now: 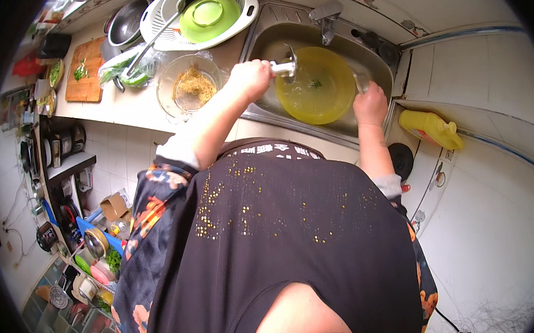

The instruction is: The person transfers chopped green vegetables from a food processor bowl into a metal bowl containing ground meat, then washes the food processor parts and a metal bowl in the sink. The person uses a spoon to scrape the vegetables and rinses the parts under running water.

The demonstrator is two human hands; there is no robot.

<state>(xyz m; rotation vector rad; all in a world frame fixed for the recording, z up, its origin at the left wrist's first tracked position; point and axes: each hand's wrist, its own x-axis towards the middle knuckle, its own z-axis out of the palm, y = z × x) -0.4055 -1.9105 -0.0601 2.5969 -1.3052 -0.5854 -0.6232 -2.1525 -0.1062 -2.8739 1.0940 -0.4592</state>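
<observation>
My left hand [252, 80] grips a white-handled tool with curved metal blades [289, 66], held over the left rim of a yellow translucent basin [318, 107]. The basin sits in the stainless steel sink [267, 99] and holds water with small green leaf bits [315, 83] in it. At the basin's right side, my right hand [371, 104] is closed around a pale, partly see-through object [362, 82]; its kind is unclear. The faucet [326, 23] stands behind the basin. Whether its water runs I cannot tell.
Left of the sink, a clear bowl [164, 92] holds a strainer with brownish shreds [195, 85]. Behind it stands a white colander [155, 23] with a green lid [210, 17] and a ladle. Farther left lies a wooden cutting board [85, 79]. A yellow jug [429, 127] lies right.
</observation>
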